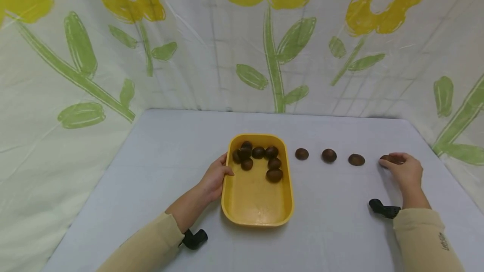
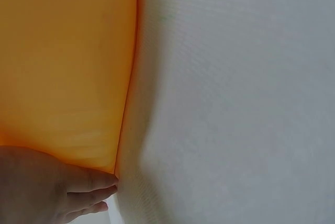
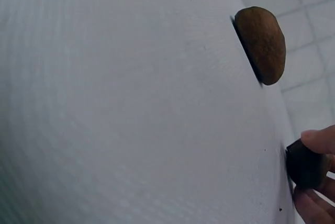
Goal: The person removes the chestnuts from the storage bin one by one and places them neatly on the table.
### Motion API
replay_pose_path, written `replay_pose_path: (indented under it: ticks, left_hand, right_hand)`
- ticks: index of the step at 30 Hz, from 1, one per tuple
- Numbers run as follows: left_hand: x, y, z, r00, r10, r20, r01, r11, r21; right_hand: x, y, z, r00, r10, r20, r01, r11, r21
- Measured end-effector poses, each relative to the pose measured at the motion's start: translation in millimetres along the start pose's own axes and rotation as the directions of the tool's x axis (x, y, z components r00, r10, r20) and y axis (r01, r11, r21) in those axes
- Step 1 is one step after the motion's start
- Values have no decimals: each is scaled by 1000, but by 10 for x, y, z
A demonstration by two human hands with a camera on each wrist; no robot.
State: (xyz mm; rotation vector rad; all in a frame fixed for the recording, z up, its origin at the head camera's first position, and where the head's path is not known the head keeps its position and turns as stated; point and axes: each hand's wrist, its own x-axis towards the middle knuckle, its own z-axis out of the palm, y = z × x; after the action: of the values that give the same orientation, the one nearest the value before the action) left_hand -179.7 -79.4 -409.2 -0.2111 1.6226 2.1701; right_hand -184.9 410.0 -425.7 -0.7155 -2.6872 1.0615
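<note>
In the head view a yellow tray [image 1: 257,205] stands mid-table with several brown chestnuts [image 1: 274,175] toward its far end. My left hand [image 1: 215,177] grips its left side, thumb over the rim; the left wrist view shows the fingers [image 2: 91,182] against the tray's outer wall [image 2: 68,67]. Far to the right, my right hand [image 1: 408,173] pinches a chestnut [image 1: 386,158] between thumb and fingers. The right wrist view has this dark chestnut [image 3: 304,165] right at the table surface, partly covered by the fingers.
Three chestnuts lie spaced in a row between the tray and my right hand: one near the tray [image 1: 301,154], a middle chestnut [image 1: 329,155] and a flatter chestnut [image 1: 356,160]. A flower-printed curtain [image 1: 189,83] hangs behind the white table [image 1: 325,230].
</note>
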Motion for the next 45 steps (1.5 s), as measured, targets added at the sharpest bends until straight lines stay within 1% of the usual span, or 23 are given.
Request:
replay_pose_path:
  ticks: [9, 17, 19, 23, 27, 31, 37, 41, 45]
  left_hand:
    - [-2, 7, 8, 1000, -3, 0, 3, 1000, -5]
    - [-1, 12, 19, 1000, -13, -5, 13, 1000, -8]
    - [-1, 13, 20, 1000, -13, -4, 13, 1000, -13]
    - [-1, 13, 18, 1000, -11, -3, 11, 1000, -18]
    - [0, 8, 14, 1000, -10, -2, 10, 1000, -16]
    - [6, -1, 7, 1000, -8, -8, 8, 1000, -16]
    - [8, -12, 4, 1000, -6, -6, 6, 1000, -18]
    - [9, -16, 0, 1000, 1, -2, -1, 1000, -16]
    - [13, -12, -4, 1000, 5, 0, -5, 1000, -20]
  right_hand:
    - [-21, -5, 31, 1000, 23, 9, -23, 999, -48]
    - [-18, 4, 22, 999, -15, 29, 17, 997, -71]
    - [-19, 2, 12, 999, -21, 39, 23, 998, -64]
    - [-10, -29, -8, 999, -7, 42, 9, 998, -65]
    - [10, -83, -42, 998, 13, 57, -9, 998, -59]
    - [24, -141, -58, 996, 14, 85, -9, 998, -59]
    - [25, -224, -43, 998, 1, 65, 2, 998, -59]
    - [5, -339, -41, 998, -2, 59, 3, 1000, -29]
    - [-38, -520, -16, 998, -27, 50, 25, 999, 42]
